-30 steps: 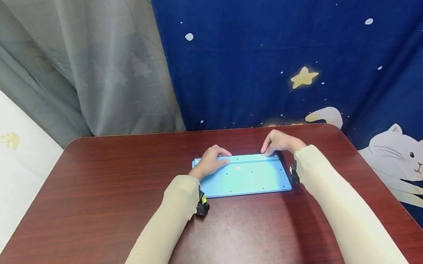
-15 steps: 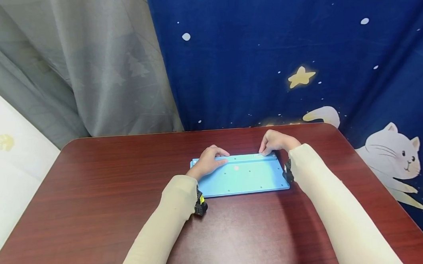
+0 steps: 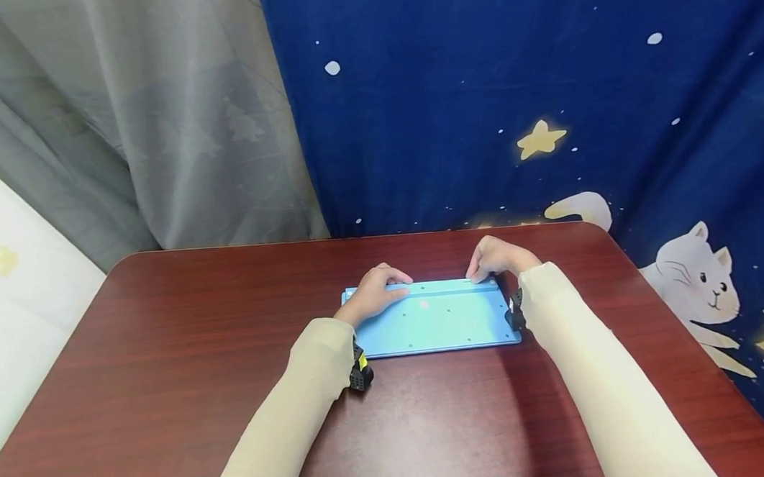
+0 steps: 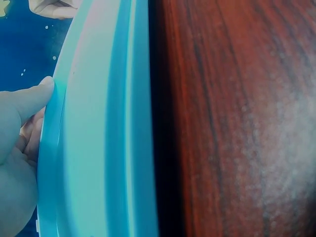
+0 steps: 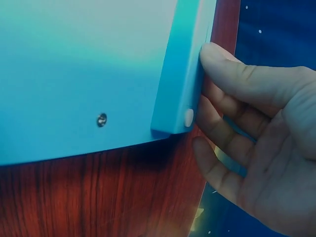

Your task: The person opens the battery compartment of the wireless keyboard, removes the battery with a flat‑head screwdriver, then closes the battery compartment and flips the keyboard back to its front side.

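A light blue keyboard (image 3: 445,325) lies underside up on the table, its raised ridge (image 3: 449,287) along the far edge and small screws across its face. My left hand (image 3: 373,295) grips the far edge left of centre, thumb on the ridge and fingers behind it. At the far right corner my right hand (image 3: 494,256) holds the ridge between its thumb and curled fingers. In the right wrist view the thumb (image 5: 237,74) presses the ridge's outer side near a pale rubber foot (image 5: 188,118). In the left wrist view the thumb (image 4: 32,101) lies at the ridge's edge.
The dark red wooden table (image 3: 200,363) extends around the keyboard, its far edge just beyond the hands. Behind it hang a grey curtain (image 3: 208,132) and a blue star-patterned curtain (image 3: 414,107). Each wrist carries a small black camera (image 3: 361,373).
The head view has shifted slightly, so everything sits a little farther left. My right wrist has swung a little left over the keyboard's right edge. Both hands stay at the same spots on the ridge.
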The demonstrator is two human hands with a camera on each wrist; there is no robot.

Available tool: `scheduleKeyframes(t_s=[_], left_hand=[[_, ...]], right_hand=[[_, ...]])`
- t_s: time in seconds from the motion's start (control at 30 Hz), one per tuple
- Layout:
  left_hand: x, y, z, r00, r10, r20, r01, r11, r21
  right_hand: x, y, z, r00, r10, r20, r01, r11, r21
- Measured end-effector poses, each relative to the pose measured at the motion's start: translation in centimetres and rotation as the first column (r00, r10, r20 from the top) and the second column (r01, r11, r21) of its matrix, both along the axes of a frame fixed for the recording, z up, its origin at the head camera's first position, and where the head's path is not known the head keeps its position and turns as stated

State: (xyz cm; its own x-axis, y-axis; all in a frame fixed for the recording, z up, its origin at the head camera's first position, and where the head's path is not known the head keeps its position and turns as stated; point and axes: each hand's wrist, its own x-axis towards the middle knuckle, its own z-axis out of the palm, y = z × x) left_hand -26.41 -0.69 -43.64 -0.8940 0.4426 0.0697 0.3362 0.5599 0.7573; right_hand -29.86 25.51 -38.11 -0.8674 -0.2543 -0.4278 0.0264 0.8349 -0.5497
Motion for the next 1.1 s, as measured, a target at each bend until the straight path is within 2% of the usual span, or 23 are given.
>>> scheduleKeyframes(t_s=[0.3,0.47,0.83,1.1], left_hand=[[-0.1,0.4,-0.3,1.000,-0.011,-0.015,0.011,1.000,0.007],[-0.1,0.4,-0.3,1.000,0.000,-0.016,0.000,1.000,0.007],[0.2,0.0,0.6,1.000,0.009,-0.003,-0.009,1.000,-0.008],[0.3,-0.8,1.6,1.000,-0.015,-0.012,0.015,0.999,0.036]], right_hand=[[0.9,0.7,-0.1,0.999,-0.012,-0.040,0.011,1.000,-0.010],[1.1,0.7,-0.2,0.997,0.008,-0.082,-0.009,1.000,-0.020],[1.8,0.3,-0.4,0.986,0.021,-0.163,-0.022,1.000,-0.004],[3.0,0.9,0.4,0.974,0.035,-0.223,-0.040,0.999,-0.020]])
